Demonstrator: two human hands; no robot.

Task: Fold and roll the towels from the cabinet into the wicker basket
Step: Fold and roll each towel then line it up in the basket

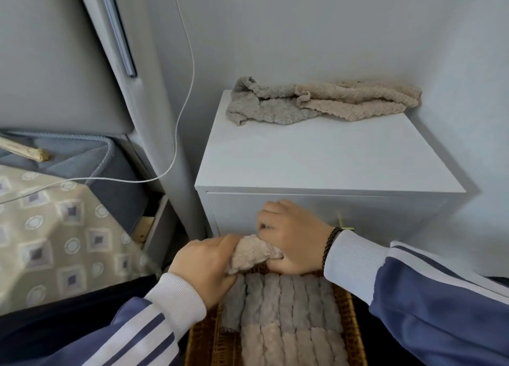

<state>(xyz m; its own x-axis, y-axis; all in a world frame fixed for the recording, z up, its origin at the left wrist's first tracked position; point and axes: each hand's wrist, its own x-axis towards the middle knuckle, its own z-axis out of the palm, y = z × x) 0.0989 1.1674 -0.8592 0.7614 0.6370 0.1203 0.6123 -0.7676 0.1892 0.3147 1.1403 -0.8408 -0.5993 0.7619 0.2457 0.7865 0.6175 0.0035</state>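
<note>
Both hands on one rolled towel (254,252) at the basket's 12 o'clock rim: left hand (203,266) grips its left end, right hand (292,241) curls over its right end. Wicker basket (348,319) holds rolled towels in rows (283,305). Two loose towels (316,101) on cabinet (316,156) top, 12 o'clock.

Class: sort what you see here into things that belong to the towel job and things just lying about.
Job: rolled towel in both hands (left hand, right hand); wicker basket; two loose towels; cabinet.
Lying about: white cable; patterned bedsheet.
</note>
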